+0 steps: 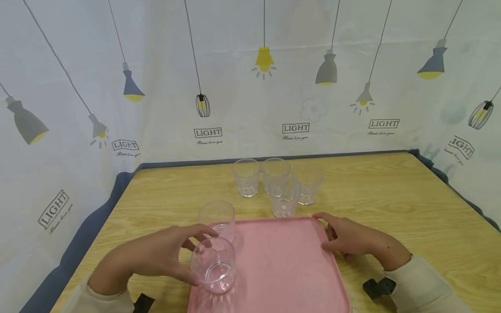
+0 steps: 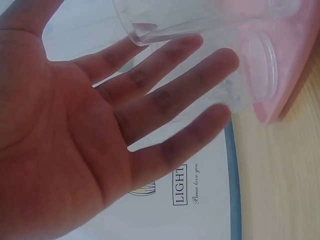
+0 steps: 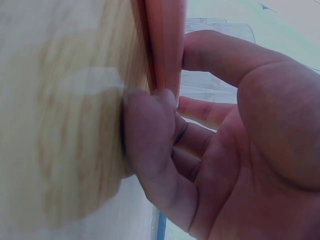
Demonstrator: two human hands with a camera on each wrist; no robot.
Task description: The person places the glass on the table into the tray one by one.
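Note:
A pink tray (image 1: pixel 282 265) lies on the table, and a clear cup (image 1: pixel 219 278) stands at its left side. Around that cup's left side my left hand (image 1: pixel 164 252) is spread, thumb in front and fingers behind. In the left wrist view the fingers (image 2: pixel 170 100) are nearly straight; firm contact with the cup cannot be made out. A second clear cup (image 1: pixel 213 211) stands just behind, at the tray's far left corner. My right hand (image 1: pixel 348 237) grips the tray's right edge near the far corner, thumb on the rim and curled fingers (image 3: pixel 150 135) at its underside.
Several more clear cups (image 1: pixel 247 178) stand grouped on the wooden table (image 1: pixel 176 187) beyond the tray, one close to its far edge. A white curtain (image 1: pixel 242 100) printed with lamps hangs behind the table and at both sides.

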